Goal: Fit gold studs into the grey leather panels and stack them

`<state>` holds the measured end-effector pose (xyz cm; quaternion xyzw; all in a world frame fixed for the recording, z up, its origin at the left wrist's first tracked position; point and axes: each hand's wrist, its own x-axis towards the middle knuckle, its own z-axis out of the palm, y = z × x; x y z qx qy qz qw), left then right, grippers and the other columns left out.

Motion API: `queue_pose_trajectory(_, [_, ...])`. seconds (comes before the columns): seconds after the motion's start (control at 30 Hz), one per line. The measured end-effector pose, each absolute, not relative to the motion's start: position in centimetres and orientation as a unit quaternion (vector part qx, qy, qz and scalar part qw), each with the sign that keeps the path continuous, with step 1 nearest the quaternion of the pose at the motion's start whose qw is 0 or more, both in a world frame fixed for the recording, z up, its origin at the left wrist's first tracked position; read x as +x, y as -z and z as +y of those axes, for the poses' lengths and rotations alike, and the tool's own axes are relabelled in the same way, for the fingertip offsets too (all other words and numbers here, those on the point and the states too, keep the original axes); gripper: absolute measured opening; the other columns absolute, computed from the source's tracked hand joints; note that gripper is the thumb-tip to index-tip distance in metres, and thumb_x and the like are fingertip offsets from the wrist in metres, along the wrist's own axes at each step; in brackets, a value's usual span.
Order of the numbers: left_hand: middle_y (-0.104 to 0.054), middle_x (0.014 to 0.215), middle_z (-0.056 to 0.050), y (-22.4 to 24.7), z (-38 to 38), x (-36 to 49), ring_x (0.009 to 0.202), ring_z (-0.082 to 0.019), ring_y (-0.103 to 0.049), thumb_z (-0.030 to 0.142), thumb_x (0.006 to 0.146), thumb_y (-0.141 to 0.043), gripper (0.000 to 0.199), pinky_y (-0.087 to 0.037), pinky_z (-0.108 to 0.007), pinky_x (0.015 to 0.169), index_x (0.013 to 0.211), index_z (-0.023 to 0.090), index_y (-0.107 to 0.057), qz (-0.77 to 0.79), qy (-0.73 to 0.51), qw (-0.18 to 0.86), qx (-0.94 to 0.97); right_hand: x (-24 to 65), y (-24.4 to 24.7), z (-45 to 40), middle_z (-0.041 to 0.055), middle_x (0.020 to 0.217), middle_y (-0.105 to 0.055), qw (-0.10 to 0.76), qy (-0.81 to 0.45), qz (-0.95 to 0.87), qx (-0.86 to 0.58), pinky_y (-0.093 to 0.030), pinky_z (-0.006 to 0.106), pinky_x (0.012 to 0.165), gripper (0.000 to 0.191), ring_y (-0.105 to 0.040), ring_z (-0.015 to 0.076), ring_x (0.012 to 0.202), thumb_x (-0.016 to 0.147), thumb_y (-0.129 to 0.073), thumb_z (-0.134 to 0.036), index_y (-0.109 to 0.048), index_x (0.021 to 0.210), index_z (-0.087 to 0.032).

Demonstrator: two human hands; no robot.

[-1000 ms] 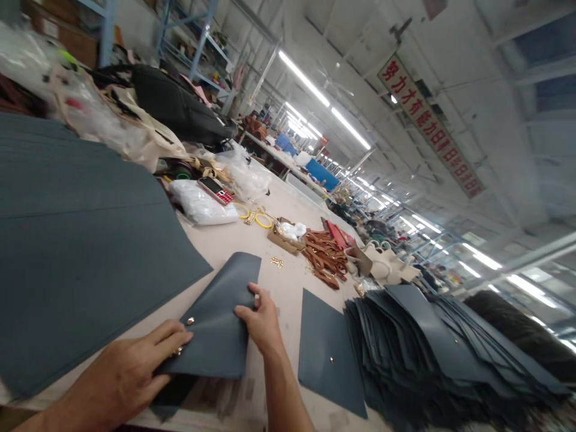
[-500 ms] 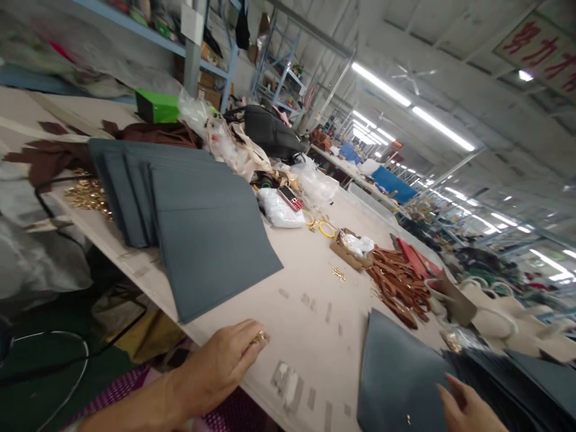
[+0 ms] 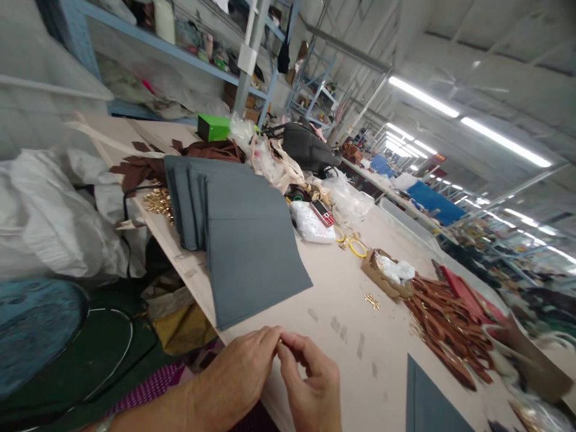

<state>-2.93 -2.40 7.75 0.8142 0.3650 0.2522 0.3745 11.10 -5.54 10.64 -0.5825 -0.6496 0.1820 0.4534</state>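
Observation:
My left hand (image 3: pixel 252 363) is closed over the table's front edge, its fingertips meeting those of my right hand (image 3: pixel 312 375). Between the touching fingertips a tiny gold metal piece (image 3: pixel 281 341) shows; most of it is hidden. My right thumb and forefinger pinch at it. Beyond the hands lies a fanned stack of dark grey-blue leather-like panels (image 3: pixel 256 252). At the lower right another grey-blue panel (image 3: pixel 427 399) is partly in view. A few small gold metal pieces (image 3: pixel 372 301) lie loose on the table.
Brown straps (image 3: pixel 443 324) lie on the right beside a cardboard box (image 3: pixel 382 279) with plastic bags in it. A red phone (image 3: pixel 323 212) rests on a white plastic bag (image 3: pixel 310 225). Gold hardware (image 3: pixel 159 203) is heaped left of the stack. A blue-topped stool (image 3: pixel 40 330) stands at the left.
My right hand has moved left from the lower-right panel to meet my left hand at the fingertips. The gold pieces that showed in my left fingers are now mostly covered. The view has turned left.

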Motion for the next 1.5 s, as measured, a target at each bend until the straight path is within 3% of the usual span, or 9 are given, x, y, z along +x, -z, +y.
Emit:
queue_pose_trajectory(0.2, [-0.067, 0.113, -0.009, -7.5, -1.6, -4.0, 0.104, -0.022, -0.062, 0.008, 0.090, -0.045, 0.028, -0.051, -0.037, 0.095, 0.114, 0.017, -0.057, 0.422, -0.230, 0.368, 0.796, 10.0, -9.3, -3.7, 0.0030, 0.079, -0.076, 0.416, -0.196, -0.667, -0.587, -0.057, 0.021, 0.060, 0.019, -0.069, 0.0157, 0.063, 0.081, -0.061, -0.020, -0.076, 0.092, -0.022])
queue_pose_trajectory(0.43, [-0.065, 0.118, -0.013, -7.9, -0.6, -5.4, 0.108, -0.024, -0.061, 0.006, 0.090, -0.043, 0.036, -0.049, -0.041, 0.097, 0.125, 0.011, -0.053, 0.467, -0.195, 0.358, 0.785, 8.3, -8.4, -1.7, 0.0033, 0.082, -0.074, 0.394, -0.251, -0.652, -0.597, -0.057, 0.022, 0.068, 0.017, -0.070, 0.0169, 0.072, 0.082, -0.058, -0.022, -0.072, 0.092, -0.021])
queue_pose_trajectory(0.57, [-0.065, 0.116, -0.011, -8.0, 0.1, -6.6, 0.108, -0.021, -0.060, 0.007, 0.089, -0.043, 0.032, -0.047, -0.035, 0.098, 0.118, 0.014, -0.055, 0.461, -0.264, 0.378, 0.759, 6.5, -8.5, 0.0, 0.0040, 0.077, -0.071, 0.403, -0.302, -0.634, -0.587, -0.055, 0.024, 0.067, 0.015, -0.068, 0.0177, 0.072, 0.084, -0.053, -0.025, -0.067, 0.084, -0.020])
queue_pose_trajectory(0.67, [-0.068, 0.106, -0.005, -8.0, 0.7, -7.8, 0.101, -0.018, -0.063, 0.015, 0.092, -0.038, 0.030, -0.048, -0.030, 0.090, 0.116, 0.022, -0.054, 0.475, -0.343, 0.402, 0.704, 6.0, -8.4, 2.2, 0.0059, 0.082, -0.072, 0.414, -0.330, -0.622, -0.576, -0.055, 0.026, 0.066, 0.021, -0.068, 0.0192, 0.075, 0.088, -0.052, -0.034, -0.067, 0.092, -0.019])
queue_pose_trajectory(0.83, [-0.057, 0.068, 0.004, -7.2, 1.2, -10.6, 0.067, -0.017, -0.058, 0.029, 0.083, -0.050, 0.026, -0.042, -0.028, 0.064, 0.105, 0.022, -0.060, 0.612, -0.342, 0.427, 0.571, 7.0, -6.3, 6.6, 0.0055, 0.085, -0.070, 0.382, -0.166, -0.727, -0.545, -0.048, 0.029, 0.075, 0.019, -0.065, 0.0203, 0.080, 0.092, -0.050, -0.027, -0.068, 0.089, -0.021])
queue_pose_trajectory(0.97, [-0.056, 0.075, 0.003, -6.3, 0.6, -12.5, 0.072, -0.018, -0.057, 0.036, 0.082, -0.050, 0.031, -0.043, -0.028, 0.068, 0.108, 0.019, -0.056, 0.612, -0.376, 0.476, 0.507, 8.2, -6.0, 6.5, 0.0035, 0.076, -0.067, 0.255, -0.082, -0.819, -0.507, -0.043, 0.029, 0.072, 0.024, -0.059, 0.0195, 0.074, 0.089, -0.047, -0.010, -0.067, 0.082, -0.021])
queue_pose_trajectory(1.17, [-0.059, 0.083, 0.002, -4.9, -2.1, -12.7, 0.077, -0.018, -0.058, 0.043, 0.079, -0.061, 0.033, -0.045, -0.028, 0.071, 0.102, 0.020, -0.055, 0.559, -0.388, 0.581, 0.447, 10.9, -9.4, 2.4, -0.0001, 0.077, -0.068, 0.103, -0.396, -0.760, -0.505, -0.043, 0.022, 0.069, 0.019, -0.062, 0.0140, 0.075, 0.078, -0.058, -0.007, -0.072, 0.076, -0.021])
queue_pose_trajectory(1.3, [-0.064, 0.096, -0.001, -4.5, -3.0, -11.5, 0.088, -0.020, -0.063, 0.046, 0.075, -0.070, 0.042, -0.050, -0.030, 0.079, 0.104, 0.023, -0.051, 0.510, -0.465, 0.633, 0.350, 11.6, -8.6, 2.1, -0.0002, 0.066, -0.064, 0.200, -0.513, -0.594, -0.586, -0.048, 0.023, 0.060, 0.015, -0.060, 0.0131, 0.062, 0.080, -0.059, -0.025, -0.070, 0.085, -0.017])
queue_pose_trajectory(1.5, [-0.070, 0.110, -0.009, -6.4, -1.2, -9.4, 0.094, -0.024, -0.068, 0.039, 0.069, -0.080, 0.059, -0.052, -0.036, 0.088, 0.119, 0.019, -0.055, 0.380, -0.456, 0.761, 0.262, 10.6, -7.0, 3.9, -0.0010, 0.058, -0.061, 0.279, -0.593, -0.471, -0.590, -0.051, 0.023, 0.051, 0.032, -0.060, 0.0122, 0.053, 0.064, -0.073, -0.041, -0.062, 0.076, -0.014])
